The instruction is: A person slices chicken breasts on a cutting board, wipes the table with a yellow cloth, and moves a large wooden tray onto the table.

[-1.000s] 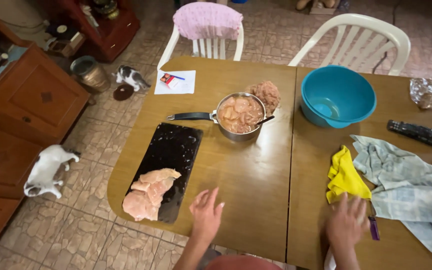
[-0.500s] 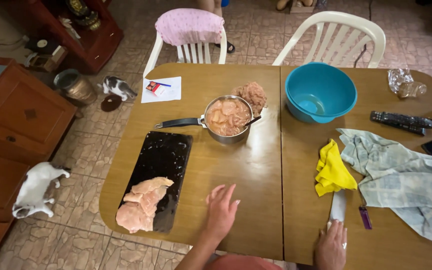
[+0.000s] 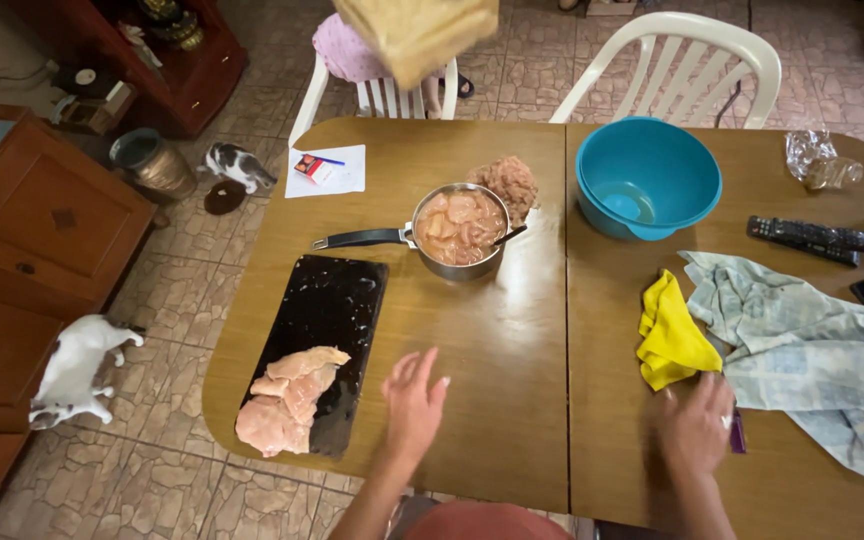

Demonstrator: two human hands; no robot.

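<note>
Left hand [image 3: 414,400] hovers flat over the tabletop [image 3: 492,350], fingers spread, holding nothing, just right of the black cutting board [image 3: 332,320]. Raw chicken pieces [image 3: 287,400] sit piled on the near end of that board, near the left hand but not touching it. Right hand [image 3: 694,430] is motion-blurred at the near edge of the yellow cloth [image 3: 670,340]; I cannot tell if its fingers are pinching anything or just resting. A small purple object [image 3: 738,432] pokes out right beside that hand. The blue-grey checked towel [image 3: 802,340] lies crumpled to the right, touching the yellow cloth. Further back: a saucepan [image 3: 457,228] full of cut chicken, handle pointing left, utensil resting in it; a lump of ground meat [image 3: 507,183] just behind it; a teal bowl [image 3: 649,180] to the right; a remote control [image 3: 812,238] near the far right edge. Two white chairs [image 3: 672,60] behind the table. Two cats [image 3: 77,365] on the tiled floor at left.
</note>
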